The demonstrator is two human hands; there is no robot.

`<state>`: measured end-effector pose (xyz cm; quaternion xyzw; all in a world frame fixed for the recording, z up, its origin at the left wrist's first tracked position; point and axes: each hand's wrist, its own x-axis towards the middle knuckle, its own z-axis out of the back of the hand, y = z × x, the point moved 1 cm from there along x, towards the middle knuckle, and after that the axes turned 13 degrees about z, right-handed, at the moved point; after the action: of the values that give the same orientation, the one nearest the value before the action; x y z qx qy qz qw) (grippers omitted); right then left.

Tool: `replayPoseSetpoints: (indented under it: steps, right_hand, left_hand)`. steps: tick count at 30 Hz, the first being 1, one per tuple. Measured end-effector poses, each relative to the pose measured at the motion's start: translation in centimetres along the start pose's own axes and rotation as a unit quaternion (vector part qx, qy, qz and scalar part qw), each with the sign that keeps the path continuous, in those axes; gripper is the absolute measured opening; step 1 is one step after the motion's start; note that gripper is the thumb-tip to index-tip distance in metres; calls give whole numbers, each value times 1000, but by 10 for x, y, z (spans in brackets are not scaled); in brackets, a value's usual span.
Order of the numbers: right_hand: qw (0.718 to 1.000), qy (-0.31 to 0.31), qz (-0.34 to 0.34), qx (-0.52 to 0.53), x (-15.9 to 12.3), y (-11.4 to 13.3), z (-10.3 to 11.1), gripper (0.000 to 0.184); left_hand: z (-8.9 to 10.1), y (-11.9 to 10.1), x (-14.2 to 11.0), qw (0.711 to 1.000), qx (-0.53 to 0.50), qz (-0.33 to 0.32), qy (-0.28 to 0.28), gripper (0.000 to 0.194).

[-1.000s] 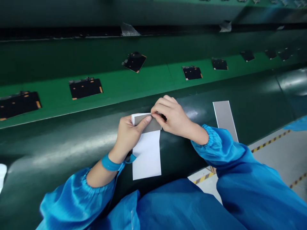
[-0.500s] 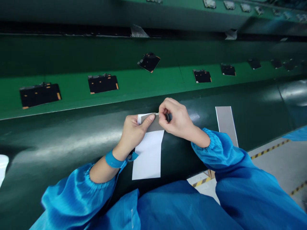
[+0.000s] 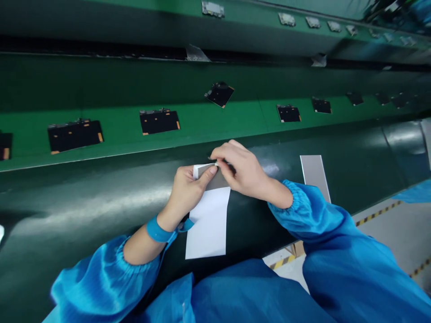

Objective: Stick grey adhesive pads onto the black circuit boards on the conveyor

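My left hand (image 3: 190,186) grips a grey sheet (image 3: 218,180) with its thumb on top. White paper shows along the sheet's upper left corner, and a long white paper strip (image 3: 208,224) hangs down below it. At the sheet's top edge, my right hand (image 3: 244,170) has thumb and index finger pinched together beside the left thumb. A small pale bit shows at those fingertips; what exactly they hold is too small to make out. The right palm covers the sheet's right end.
Several black boards (image 3: 160,122) with orange patches lie on the green belt (image 3: 117,139) ahead. Another grey sheet with a white edge (image 3: 314,175) rests on the dark green surface by my right forearm. Silvery parts (image 3: 213,9) line a farther belt.
My right hand has shifted left along the sheet's top edge, closer to the left thumb. Boards on the near belt have moved right. My left hand keeps its hold.
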<state>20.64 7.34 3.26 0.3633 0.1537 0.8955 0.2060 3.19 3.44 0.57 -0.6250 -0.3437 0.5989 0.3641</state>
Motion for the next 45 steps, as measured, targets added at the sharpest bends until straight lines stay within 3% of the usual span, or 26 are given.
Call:
replayPoseSetpoints:
  steps: [3, 6, 9, 12, 17, 26, 32, 40, 45]
  right_hand:
    - [996, -27, -88, 21, 14, -42, 12, 32]
    - [986, -37, -163, -15, 27, -116, 26, 37]
    - [979, -14, -195, -57, 31, -183, 28, 31]
    - [979, 22, -191, -62, 32, -214, 17, 32]
    - [981, 33, -186, -42, 39, -221, 6, 38]
    - [981, 118, -155, -15, 42, -241, 37, 42]
    - [981, 139, -138, -7, 40, -243, 48, 48]
    - [979, 159, -124, -37, 35, -254, 57, 36]
    - [975, 146, -152, -71, 30, -259, 56, 35]
  left_hand:
    - [0, 1, -1, 1000, -8, 28, 1, 47]
    - [1, 0, -2, 999, -9, 47, 2, 47]
    - [1, -1, -3, 999, -7, 52, 4, 46]
    - [1, 0, -3, 999, -5, 53, 8, 44]
    - [1, 1, -3, 999, -1, 48, 9, 42]
    - [1, -3, -4, 999, 4, 53, 9, 46]
    - [1, -4, -3, 999, 3, 49, 8, 47]
    - [2, 0, -4, 999, 8, 41, 13, 45]
    - [3, 1, -3, 999, 14, 39, 16, 46]
